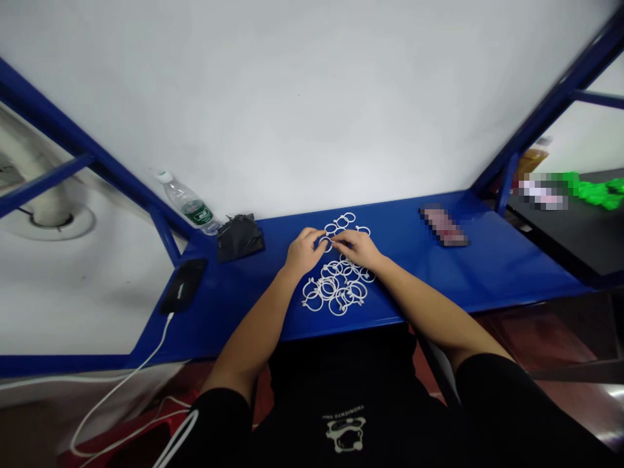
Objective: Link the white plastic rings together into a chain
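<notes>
Pale wall (302, 117), blue frame (49, 117), blue tabletop (497, 260), white rings (327, 287)

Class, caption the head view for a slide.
Left hand and right hand meet at a white ring, with more rings on a blue table.

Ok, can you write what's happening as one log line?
left hand: at left side of white ring | right hand: at its right side | grip: unclear | other white rings: on blue table

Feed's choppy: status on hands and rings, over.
Left hand and right hand at one white ring. More white rings lie nearby. Water bottle off left, apart from hands.
</notes>
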A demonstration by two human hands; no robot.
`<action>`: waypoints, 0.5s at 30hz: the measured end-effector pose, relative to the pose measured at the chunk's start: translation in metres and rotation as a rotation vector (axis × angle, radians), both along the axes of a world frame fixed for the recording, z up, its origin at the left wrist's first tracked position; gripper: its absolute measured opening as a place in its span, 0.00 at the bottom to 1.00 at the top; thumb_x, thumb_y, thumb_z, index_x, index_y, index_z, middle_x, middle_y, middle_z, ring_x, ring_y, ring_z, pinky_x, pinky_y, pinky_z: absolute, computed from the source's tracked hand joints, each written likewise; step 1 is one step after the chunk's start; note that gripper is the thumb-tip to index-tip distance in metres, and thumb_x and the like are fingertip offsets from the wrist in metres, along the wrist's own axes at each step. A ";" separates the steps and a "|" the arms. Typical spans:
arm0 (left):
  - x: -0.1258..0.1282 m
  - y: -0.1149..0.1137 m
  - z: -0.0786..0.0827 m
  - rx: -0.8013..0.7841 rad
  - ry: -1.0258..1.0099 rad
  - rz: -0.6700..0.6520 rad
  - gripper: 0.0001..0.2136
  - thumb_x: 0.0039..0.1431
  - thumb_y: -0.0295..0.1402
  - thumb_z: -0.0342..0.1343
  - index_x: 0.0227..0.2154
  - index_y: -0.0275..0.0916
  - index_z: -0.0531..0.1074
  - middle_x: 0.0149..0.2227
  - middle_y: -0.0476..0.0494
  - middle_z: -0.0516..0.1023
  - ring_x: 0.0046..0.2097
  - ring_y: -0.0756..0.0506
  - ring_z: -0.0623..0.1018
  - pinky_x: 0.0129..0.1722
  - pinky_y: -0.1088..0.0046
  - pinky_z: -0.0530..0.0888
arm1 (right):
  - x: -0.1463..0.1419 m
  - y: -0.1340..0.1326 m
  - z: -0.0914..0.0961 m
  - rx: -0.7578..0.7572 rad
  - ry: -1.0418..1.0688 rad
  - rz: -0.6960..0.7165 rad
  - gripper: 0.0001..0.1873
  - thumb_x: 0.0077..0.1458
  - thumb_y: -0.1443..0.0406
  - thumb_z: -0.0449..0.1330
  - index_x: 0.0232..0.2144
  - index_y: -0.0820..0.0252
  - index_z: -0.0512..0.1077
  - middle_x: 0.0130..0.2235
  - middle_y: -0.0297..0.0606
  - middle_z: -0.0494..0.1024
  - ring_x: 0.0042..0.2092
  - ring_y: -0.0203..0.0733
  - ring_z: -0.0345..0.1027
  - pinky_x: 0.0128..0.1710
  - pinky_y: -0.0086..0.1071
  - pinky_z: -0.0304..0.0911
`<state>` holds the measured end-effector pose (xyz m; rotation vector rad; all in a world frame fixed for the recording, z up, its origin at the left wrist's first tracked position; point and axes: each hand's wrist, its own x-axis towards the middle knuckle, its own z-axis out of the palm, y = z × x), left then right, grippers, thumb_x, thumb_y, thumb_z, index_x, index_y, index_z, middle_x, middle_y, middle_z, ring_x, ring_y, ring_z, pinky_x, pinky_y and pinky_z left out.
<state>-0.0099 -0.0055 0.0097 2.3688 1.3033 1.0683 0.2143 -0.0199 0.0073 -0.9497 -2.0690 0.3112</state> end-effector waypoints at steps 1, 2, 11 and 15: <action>0.000 -0.001 0.000 0.018 -0.011 -0.032 0.14 0.67 0.36 0.61 0.53 0.43 0.79 0.52 0.43 0.80 0.33 0.51 0.78 0.40 0.72 0.78 | 0.000 0.000 0.000 0.009 -0.001 -0.001 0.11 0.70 0.60 0.59 0.46 0.57 0.79 0.39 0.40 0.84 0.38 0.41 0.76 0.40 0.35 0.69; 0.000 -0.002 0.000 0.032 -0.018 -0.069 0.15 0.67 0.37 0.61 0.54 0.44 0.79 0.53 0.43 0.79 0.32 0.52 0.77 0.39 0.73 0.77 | 0.000 0.000 0.000 0.016 0.000 0.001 0.11 0.70 0.60 0.59 0.46 0.57 0.79 0.40 0.41 0.84 0.39 0.42 0.77 0.41 0.35 0.69; 0.004 -0.007 0.004 -0.026 0.023 -0.193 0.12 0.67 0.39 0.61 0.49 0.41 0.79 0.49 0.43 0.81 0.30 0.52 0.74 0.39 0.72 0.76 | 0.001 -0.003 0.003 -0.014 -0.043 0.019 0.09 0.69 0.63 0.58 0.44 0.57 0.78 0.40 0.42 0.84 0.40 0.44 0.77 0.42 0.36 0.69; 0.003 -0.007 0.007 -0.097 0.052 -0.224 0.16 0.64 0.39 0.64 0.53 0.42 0.78 0.52 0.43 0.81 0.31 0.52 0.76 0.41 0.71 0.77 | -0.002 -0.006 0.008 -0.033 -0.052 -0.016 0.09 0.69 0.63 0.57 0.42 0.57 0.78 0.39 0.42 0.83 0.39 0.45 0.76 0.43 0.37 0.69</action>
